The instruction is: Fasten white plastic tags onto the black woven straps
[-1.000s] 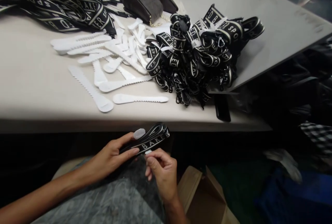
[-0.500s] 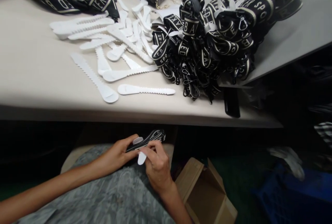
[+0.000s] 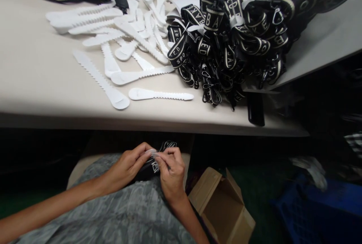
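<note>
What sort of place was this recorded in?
Probably a workshop or factory floor: bundled black straps lie heaped on a table beside many loose, identical-looking white strips, with an open cardboard box below table level.

Tabletop [image 3: 28,82]: I'm seeing the strongest light here, falling from above and spreading pale and even.
White strips [image 3: 100,82]: gleaming nearly washed out, faint shadows hugging their edges.
Black straps [image 3: 230,58]: swallowing light, folds sinking into shadow while pale lettering is popping.
My left hand [image 3: 131,164] and right hand [image 3: 173,172]: sitting in dimmer light, softening slightly; the white piece [image 3: 151,151] between them is smearing.
Cardboard box [image 3: 220,202]: catching weak light, its inside darkening.
Blue crate [image 3: 319,208]: blurring into gloom.
Edges: my wide view is stretching everything outward.
</note>
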Motion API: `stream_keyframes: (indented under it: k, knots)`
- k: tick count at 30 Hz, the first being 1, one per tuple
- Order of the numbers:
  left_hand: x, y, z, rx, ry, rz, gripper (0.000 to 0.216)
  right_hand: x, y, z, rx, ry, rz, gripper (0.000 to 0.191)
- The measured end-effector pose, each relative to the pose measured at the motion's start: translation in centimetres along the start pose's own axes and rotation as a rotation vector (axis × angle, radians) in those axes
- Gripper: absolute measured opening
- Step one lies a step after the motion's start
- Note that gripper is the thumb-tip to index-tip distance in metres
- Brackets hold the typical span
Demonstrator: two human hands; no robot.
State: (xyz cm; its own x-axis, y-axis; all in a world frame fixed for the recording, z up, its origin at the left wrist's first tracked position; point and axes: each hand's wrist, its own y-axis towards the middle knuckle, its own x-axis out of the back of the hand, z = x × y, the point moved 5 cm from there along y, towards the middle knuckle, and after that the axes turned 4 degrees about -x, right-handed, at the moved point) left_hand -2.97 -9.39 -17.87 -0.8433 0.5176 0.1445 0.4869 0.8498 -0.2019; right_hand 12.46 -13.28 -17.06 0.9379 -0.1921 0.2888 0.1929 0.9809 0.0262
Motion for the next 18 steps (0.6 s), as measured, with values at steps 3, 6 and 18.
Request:
stream_keyframes:
  k: [3, 6, 18]
  knots:
    - [-0.1, 0.3, -0.1, -0.065, 0.008, 0.002, 0.025, -0.3, 0.3, -0.4, -0.124, 0.087, 0.02, 0.008]
    - [0.0, 0.7, -0.5, -0.083, -0.029, -0.034, 0.026, -0.8, 0.2, -1.5, -0.346, 0.269, 0.097, 0.01]
    - [0.0, 0.9, -0.3, -0.069, -0.013, -0.101, 0.029, -2.1, -0.8, -3.4, -0.522, 0.331, 0.068, 0.026]
